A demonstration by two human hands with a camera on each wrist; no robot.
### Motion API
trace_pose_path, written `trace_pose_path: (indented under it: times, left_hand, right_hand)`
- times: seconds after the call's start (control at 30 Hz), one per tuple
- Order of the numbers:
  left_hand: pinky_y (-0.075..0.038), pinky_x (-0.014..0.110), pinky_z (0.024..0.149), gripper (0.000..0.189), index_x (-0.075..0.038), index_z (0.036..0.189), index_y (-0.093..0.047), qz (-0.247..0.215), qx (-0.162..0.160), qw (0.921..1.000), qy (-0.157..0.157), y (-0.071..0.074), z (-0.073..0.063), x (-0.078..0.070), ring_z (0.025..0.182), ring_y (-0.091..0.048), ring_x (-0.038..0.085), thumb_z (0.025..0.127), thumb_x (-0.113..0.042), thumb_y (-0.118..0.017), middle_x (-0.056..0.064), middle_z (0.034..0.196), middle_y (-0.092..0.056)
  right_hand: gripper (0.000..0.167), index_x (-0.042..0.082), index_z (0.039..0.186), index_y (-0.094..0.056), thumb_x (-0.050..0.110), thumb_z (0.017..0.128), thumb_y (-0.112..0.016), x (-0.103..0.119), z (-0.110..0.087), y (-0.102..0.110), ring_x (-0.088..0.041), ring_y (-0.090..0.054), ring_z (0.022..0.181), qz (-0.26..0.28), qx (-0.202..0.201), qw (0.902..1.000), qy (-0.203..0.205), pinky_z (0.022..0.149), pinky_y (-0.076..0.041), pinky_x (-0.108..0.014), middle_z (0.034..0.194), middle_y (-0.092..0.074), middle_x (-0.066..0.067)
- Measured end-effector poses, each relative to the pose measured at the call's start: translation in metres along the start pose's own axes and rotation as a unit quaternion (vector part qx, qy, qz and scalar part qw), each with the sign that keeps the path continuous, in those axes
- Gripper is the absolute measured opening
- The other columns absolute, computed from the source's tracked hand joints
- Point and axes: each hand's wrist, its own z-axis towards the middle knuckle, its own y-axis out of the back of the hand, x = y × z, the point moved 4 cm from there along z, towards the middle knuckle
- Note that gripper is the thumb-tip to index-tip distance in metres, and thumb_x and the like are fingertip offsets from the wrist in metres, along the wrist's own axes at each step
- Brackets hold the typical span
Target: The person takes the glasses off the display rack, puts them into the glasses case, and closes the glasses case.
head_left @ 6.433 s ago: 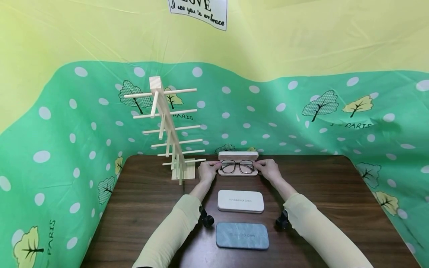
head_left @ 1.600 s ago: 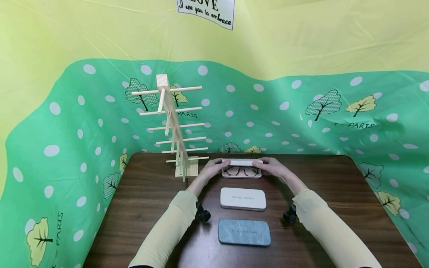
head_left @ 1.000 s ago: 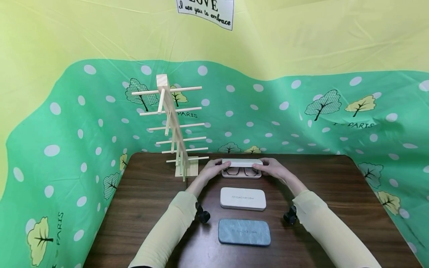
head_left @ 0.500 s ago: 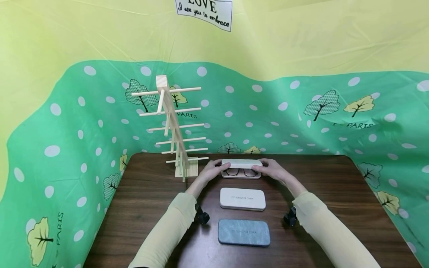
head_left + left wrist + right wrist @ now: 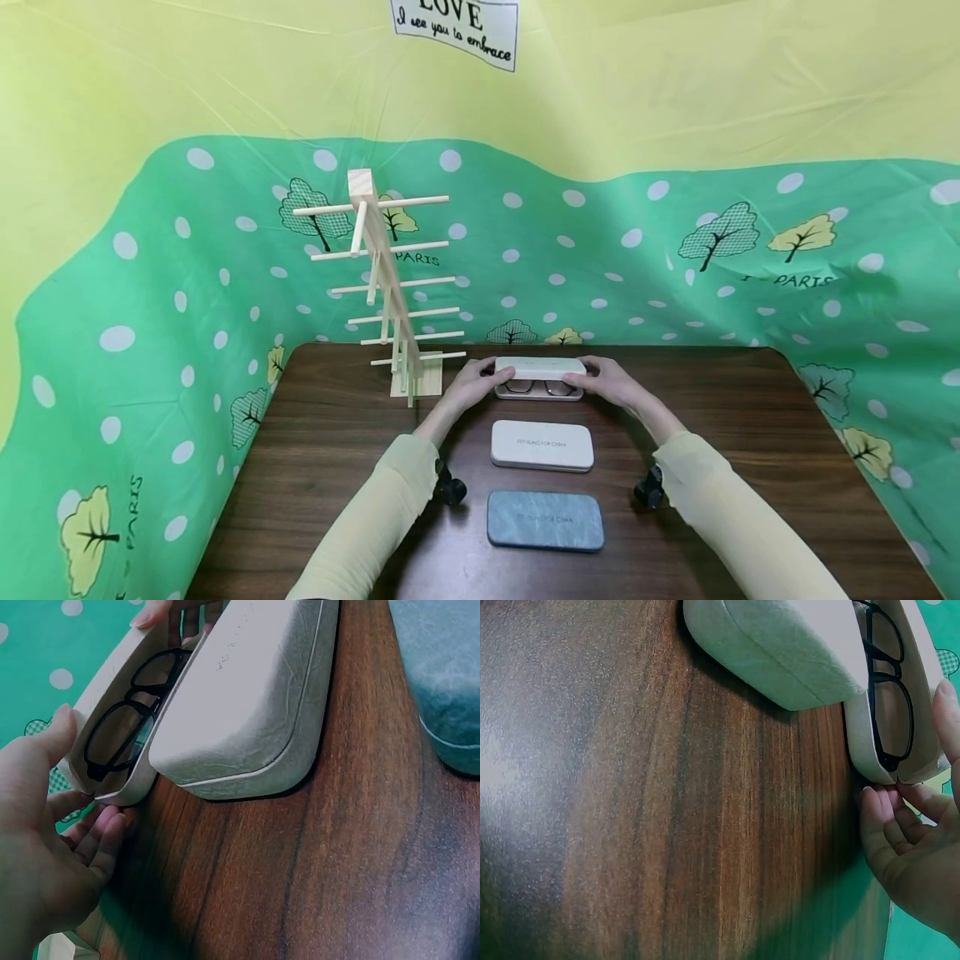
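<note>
At the far side of the table, both hands hold a pale glasses case (image 5: 540, 368) by its two ends, its lid partly lowered. Inside lies a pair of black-framed glasses (image 5: 154, 689), its upper part hidden by the lid in the head view. The left hand (image 5: 472, 383) has its thumb on the lid and its fingers bent round the case's left end. At the opposite end, the right hand (image 5: 606, 381) lays its thumb on the lid, with its fingers (image 5: 907, 817) curled beside the hinge corner.
A closed white glasses case (image 5: 542, 446) lies nearer on the wooden table (image 5: 315, 467), with a closed blue-grey case (image 5: 545, 521) in front of it. A wooden rack (image 5: 386, 283) with several pegs stands at the back left. A patterned curtain (image 5: 600, 233) hangs behind.
Earlier, both hands were at the glasses in the wide-open case. Since then they have moved to the lid, which has tipped down toward the front, covering more of the glasses.
</note>
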Motion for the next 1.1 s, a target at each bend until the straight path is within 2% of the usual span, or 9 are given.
trace_pose_path:
  times: [0.17, 0.3, 0.5, 0.7, 0.87, 1.1]
  left_hand:
    - [-0.037, 0.052, 0.121, 0.081, -0.013, 0.157, -0.043, 0.01, -0.005, 0.9999, -0.004, -0.0012, -0.0005, 0.0006, 0.146, -0.042, 0.038, 0.096, -0.063, -0.06, 0.021, 0.16, -0.039]
    - [-0.043, 0.049, 0.114, 0.08, -0.012, 0.156, -0.044, 0.012, -0.011, 0.9998, -0.01, -0.0012, -0.0014, 0.0006, 0.133, -0.053, 0.034, 0.096, -0.062, -0.061, 0.021, 0.155, -0.044]
    - [-0.049, 0.043, 0.104, 0.079, -0.009, 0.156, -0.043, 0.025, -0.012, 0.9992, -0.028, -0.0024, -0.0021, 0.0007, 0.118, -0.058, 0.026, 0.098, -0.058, -0.061, 0.018, 0.144, -0.052]
    - [-0.049, 0.041, 0.104, 0.077, -0.007, 0.155, -0.045, 0.039, -0.022, 0.9981, -0.041, -0.003, -0.0018, 0.0015, 0.117, -0.059, 0.024, 0.097, -0.054, -0.063, 0.017, 0.142, -0.054]
    - [-0.049, 0.042, 0.105, 0.076, -0.005, 0.154, -0.046, 0.065, -0.031, 0.9954, -0.063, -0.0051, -0.0013, 0.004, 0.118, -0.059, 0.025, 0.097, -0.051, -0.066, 0.016, 0.138, -0.057]
    - [-0.049, 0.043, 0.106, 0.075, -0.005, 0.154, -0.046, 0.082, -0.034, 0.993, -0.078, -0.007, -0.0013, 0.0069, 0.119, -0.059, 0.026, 0.096, -0.047, -0.07, 0.016, 0.138, -0.056]
  right_hand:
    - [0.078, -0.006, 0.148, -0.048, 0.046, 0.095, -0.073, -0.0004, 0.0, 0.0007, -0.028, -0.06, 0.113, -0.011, -0.009, 0.9999, 0.007, 0.092, -0.052, -0.032, 0.141, -0.058, -0.026]
    - [0.08, -0.005, 0.148, -0.048, 0.048, 0.094, -0.073, 0.0006, -0.0011, 0.0006, -0.03, -0.057, 0.117, -0.021, -0.013, 0.9997, 0.006, 0.099, -0.048, -0.039, 0.143, -0.057, -0.026]
    - [0.082, -0.006, 0.149, -0.047, 0.048, 0.093, -0.073, 0.0011, -0.0021, -0.0008, -0.031, -0.056, 0.115, -0.027, -0.013, 0.9996, 0.002, 0.099, -0.047, -0.042, 0.142, -0.057, -0.027]
    - [0.08, -0.005, 0.148, -0.048, 0.046, 0.093, -0.075, 0.0009, -0.0022, -0.0017, -0.029, -0.057, 0.114, -0.032, -0.018, 0.9993, 0.013, 0.099, -0.048, -0.041, 0.139, -0.059, -0.025]
    - [0.083, -0.005, 0.148, -0.047, 0.047, 0.091, -0.076, -0.001, -0.0021, -0.0044, -0.028, -0.058, 0.112, -0.061, -0.023, 0.9976, 0.024, 0.096, -0.048, -0.041, 0.136, -0.06, -0.024]
    - [0.087, -0.005, 0.147, -0.048, 0.049, 0.087, -0.08, -0.0025, -0.0026, -0.0063, -0.03, -0.057, 0.113, -0.074, -0.036, 0.9962, 0.028, 0.098, -0.048, -0.045, 0.134, -0.059, -0.024]
